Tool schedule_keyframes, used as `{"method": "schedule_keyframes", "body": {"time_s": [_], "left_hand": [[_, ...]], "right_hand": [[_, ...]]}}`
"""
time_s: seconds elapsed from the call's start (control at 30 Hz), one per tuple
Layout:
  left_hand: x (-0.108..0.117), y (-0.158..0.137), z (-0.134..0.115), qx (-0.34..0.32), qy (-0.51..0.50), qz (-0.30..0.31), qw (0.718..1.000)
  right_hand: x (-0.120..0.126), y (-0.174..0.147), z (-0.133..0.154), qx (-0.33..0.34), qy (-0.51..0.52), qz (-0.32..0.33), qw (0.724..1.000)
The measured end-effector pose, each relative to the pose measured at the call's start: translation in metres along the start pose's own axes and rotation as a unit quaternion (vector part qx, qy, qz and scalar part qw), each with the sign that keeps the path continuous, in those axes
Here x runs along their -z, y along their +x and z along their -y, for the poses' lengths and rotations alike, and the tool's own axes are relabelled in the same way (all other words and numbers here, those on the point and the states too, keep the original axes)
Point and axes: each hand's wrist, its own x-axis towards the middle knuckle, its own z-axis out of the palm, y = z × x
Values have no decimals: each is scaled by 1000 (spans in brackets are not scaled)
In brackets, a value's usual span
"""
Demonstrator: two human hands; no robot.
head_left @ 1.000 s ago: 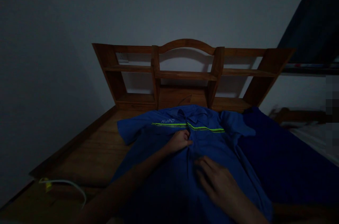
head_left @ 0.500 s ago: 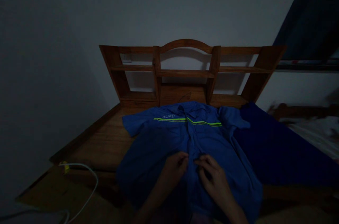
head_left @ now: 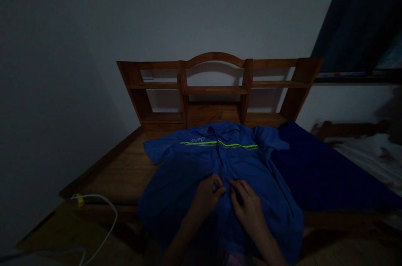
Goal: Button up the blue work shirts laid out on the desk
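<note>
A blue short-sleeved work shirt [head_left: 188, 174] lies spread front side up, its collar at the far end and its near edge hanging over the wooden edge. White letters and a bright yellow-green stripe cross its chest. My left hand [head_left: 209, 194] is closed at the front placket, thumb and fingertips pinching the fabric. Opposite it, my right hand [head_left: 248, 203] has its fingers bent and their tips gathered on the placket's other side. The dim light hides whether a button is between the fingers.
The shirt rests on a wooden bed board [head_left: 125, 169], with a wooden shelf headboard [head_left: 216, 90] behind. Dark blue cloth [head_left: 314, 169] lies at right. A white cable [head_left: 109, 205] loops at lower left. White bedding [head_left: 370, 153] and a dark curtain [head_left: 342, 27] are farther right.
Both hands have moved slightly up the placket toward the collar, fingertips still close together. The view has shifted a little to the right.
</note>
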Motion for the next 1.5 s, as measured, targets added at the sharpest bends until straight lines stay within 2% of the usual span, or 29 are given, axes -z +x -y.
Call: {"method": "schedule_keyframes", "body": {"time_s": [0.13,0.23,0.3,0.37,0.47,0.57,0.63,0.77,0.87,0.97,1.03,1.13,1.27,1.37,1.5], "left_hand": [[36,-13,3,73,-55,-96,991],[64,-18,-4,78,-26,-178,981],[69,-16,-11,62,-1,-185,981],[59,-11,-14,37,9,-151,988],[25,-2,-7,20,4,-92,996],[-4,3,10,27,-6,-86,996],[-12,3,17,25,-32,-84,996],[-4,2,17,25,-102,-53,993],[1,4,11,14,-116,-66,991],[-6,7,11,1,-115,-77,990],[-15,9,12,-3,-110,-77,991],[-20,10,15,0,-131,-63,989],[-13,10,14,-6,-172,-39,984],[-6,8,13,-22,-199,-24,979],[-6,6,14,-33,-209,-13,977]], "right_hand": [[9,0,3,0,38,8,999],[17,0,6,21,39,35,998],[19,-1,7,30,27,40,998],[18,-2,8,39,3,39,998],[13,-3,9,42,-51,37,997],[8,-3,11,31,-85,39,995],[6,-1,11,19,-72,41,996],[10,2,11,-26,33,34,999],[19,3,7,-68,112,0,991],[32,3,0,-101,167,-9,981],[39,4,-3,-111,201,14,973],[43,10,-4,-82,216,66,971],[35,22,4,-27,189,114,975],[24,27,7,-15,169,97,981],[15,31,6,1,154,43,987]]}}
